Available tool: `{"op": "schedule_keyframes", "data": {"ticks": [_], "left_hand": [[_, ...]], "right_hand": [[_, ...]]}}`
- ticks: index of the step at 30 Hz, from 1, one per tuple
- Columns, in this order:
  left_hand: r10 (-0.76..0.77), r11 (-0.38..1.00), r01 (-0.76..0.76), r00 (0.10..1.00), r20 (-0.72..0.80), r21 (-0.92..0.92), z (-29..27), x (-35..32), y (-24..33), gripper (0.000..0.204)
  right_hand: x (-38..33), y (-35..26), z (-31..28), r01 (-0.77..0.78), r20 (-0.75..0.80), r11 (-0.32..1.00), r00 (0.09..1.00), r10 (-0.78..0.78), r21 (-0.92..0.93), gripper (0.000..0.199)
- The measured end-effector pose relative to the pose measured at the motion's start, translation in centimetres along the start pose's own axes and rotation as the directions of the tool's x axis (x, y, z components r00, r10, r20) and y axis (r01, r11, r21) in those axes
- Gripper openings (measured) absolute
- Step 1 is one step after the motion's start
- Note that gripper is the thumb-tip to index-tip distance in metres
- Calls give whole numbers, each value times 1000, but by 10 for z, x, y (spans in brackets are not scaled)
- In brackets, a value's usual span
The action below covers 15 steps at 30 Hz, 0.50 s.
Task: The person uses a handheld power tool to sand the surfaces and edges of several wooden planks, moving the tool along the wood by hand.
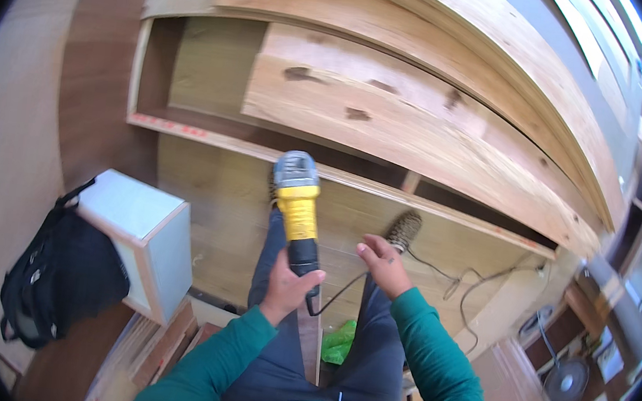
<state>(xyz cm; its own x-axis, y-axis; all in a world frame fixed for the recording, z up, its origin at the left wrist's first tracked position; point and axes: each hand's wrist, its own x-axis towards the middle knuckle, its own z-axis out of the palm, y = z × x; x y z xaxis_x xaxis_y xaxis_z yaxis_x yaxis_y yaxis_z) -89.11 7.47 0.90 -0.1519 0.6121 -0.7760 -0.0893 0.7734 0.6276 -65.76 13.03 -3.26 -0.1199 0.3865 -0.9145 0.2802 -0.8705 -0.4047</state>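
Observation:
My left hand [286, 287] is wrapped round the black rear handle of a corded angle grinder [299, 218]. The tool has a yellow body and a grey head, and its head points away from me toward the long wooden frame [263, 151]. A black power cord [343, 289] loops from the handle's end to my right hand [384, 265], whose fingers are curled together around it; part of the grip is hidden. Beyond both hands, a broad knotty wood board [393, 114] lies slanted across the frame.
At left stands a white box-like cabinet [136, 208] with a black backpack [66, 279] against it. A green plastic bag [338, 342] lies between my legs. More cable [477, 276] trails over the floor at right. A round grey fan-like object [566, 380] sits farther right.

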Motion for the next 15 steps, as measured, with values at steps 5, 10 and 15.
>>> {"op": "schedule_keyframes", "data": {"ticks": [5,10,15], "left_hand": [[-82,971,123,977,197,-206,3,-8,26,54],[-151,977,194,919,365,-84,33,-18,52,56],[-157,987,125,870,467,98,65,-29,44,59]], "right_hand": [[-24,69,-17,-55,73,983,995,69,-173,48],[-53,101,-13,-22,161,989,986,45,-145,46],[-85,76,-14,-264,411,739,911,-19,620,57]]}}
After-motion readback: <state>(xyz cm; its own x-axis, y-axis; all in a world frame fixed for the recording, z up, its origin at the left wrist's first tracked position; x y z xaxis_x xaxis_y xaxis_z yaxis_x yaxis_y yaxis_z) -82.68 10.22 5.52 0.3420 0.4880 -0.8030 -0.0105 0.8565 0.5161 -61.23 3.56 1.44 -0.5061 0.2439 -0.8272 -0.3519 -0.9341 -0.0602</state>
